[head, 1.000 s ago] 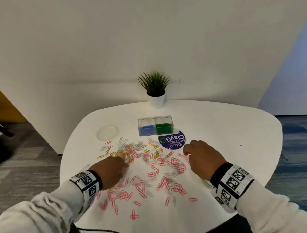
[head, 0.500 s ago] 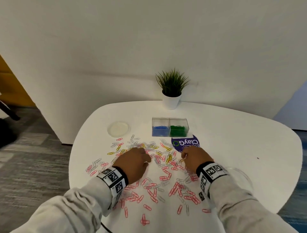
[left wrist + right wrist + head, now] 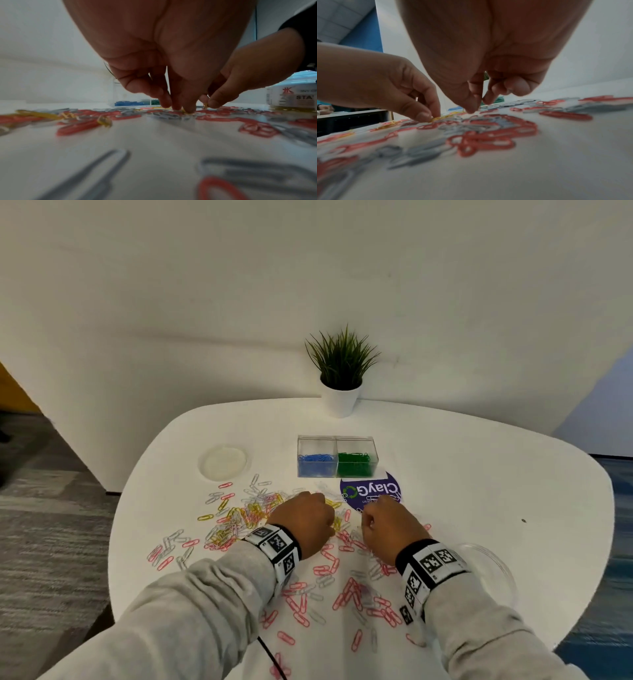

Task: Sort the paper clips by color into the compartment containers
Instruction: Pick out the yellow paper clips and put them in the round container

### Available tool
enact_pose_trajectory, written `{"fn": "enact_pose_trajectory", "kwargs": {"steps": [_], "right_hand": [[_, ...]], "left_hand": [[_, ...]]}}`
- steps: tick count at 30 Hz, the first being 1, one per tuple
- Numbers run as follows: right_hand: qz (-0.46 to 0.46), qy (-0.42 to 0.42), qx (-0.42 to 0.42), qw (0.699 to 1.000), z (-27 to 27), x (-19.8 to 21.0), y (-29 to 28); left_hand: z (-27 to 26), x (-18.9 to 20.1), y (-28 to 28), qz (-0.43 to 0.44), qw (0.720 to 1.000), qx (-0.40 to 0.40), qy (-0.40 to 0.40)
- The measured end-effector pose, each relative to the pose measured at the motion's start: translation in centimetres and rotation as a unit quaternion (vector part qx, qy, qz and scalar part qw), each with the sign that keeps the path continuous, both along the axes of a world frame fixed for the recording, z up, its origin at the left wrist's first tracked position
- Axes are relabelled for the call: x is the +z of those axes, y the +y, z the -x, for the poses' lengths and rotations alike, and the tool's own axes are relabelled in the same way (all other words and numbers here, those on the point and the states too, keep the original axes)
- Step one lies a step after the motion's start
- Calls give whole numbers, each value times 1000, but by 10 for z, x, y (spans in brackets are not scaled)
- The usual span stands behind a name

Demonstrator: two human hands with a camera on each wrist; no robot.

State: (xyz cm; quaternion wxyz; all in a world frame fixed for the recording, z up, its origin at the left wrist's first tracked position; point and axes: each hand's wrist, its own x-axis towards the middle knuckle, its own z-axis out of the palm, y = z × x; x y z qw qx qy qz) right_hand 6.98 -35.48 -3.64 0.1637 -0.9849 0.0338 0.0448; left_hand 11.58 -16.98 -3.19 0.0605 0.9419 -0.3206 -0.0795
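Hands work low over a scatter of red, grey and yellow wire paper clips (image 3: 308, 563) on the rounded white table (image 3: 496, 491). The left hand (image 3: 305, 522) pinches at a yellow clip (image 3: 436, 118); the right hand (image 3: 390, 525) curls thumb to forefinger, its catch unclear. Overlapping clips may lift together, probably mixing colours. Beyond them, the clear two-compartment box (image 3: 337, 455) holds blue and green clips, near a purple round sticker (image 3: 371, 491) and potted plant (image 3: 342, 371).
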Motion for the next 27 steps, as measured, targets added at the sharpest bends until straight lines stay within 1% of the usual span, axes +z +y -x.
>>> {"fn": "enact_pose_trajectory", "kwargs": {"steps": [2, 4, 6, 8, 11, 13, 16, 20, 21, 23, 26, 27], "right_hand": [[-31, -22, -15, 999, -1, 7, 3], [-90, -28, -20, 995, -4, 14, 6], [-144, -9, -15, 989, -10, 19, 11], [-162, 10, -16, 987, -18, 21, 17], [-127, 52, -2, 991, -28, 19, 27], [-90, 64, 19, 994, -31, 17, 31], [-31, 80, 36, 996, -31, 14, 32], [-38, 99, 29, 994, -32, 12, 27], [-50, 103, 27, 993, -32, 12, 25], [-118, 90, -2, 989, -31, 15, 21], [-256, 69, -79, 961, -30, 24, 15], [-277, 70, -89, 954, -30, 27, 14]], "left_hand": [[-2, -3, 5, 16, 1000, 15, 1], [-5, -4, 10, 33, 999, 30, 6], [-7, -5, 13, 42, 998, 39, 9], [-7, -6, 14, 42, 998, 42, 7], [-3, -5, 14, 32, 999, 38, 2], [-1, -3, 14, 29, 999, 35, -9], [1, 1, 15, 54, 997, 48, -21], [3, 3, 16, 85, 995, 52, 1], [3, 3, 16, 86, 995, 50, 7], [3, 4, 16, 67, 997, 44, 8], [5, 5, 14, 42, 998, 34, 16], [6, 4, 12, 38, 999, 29, 14]]}}
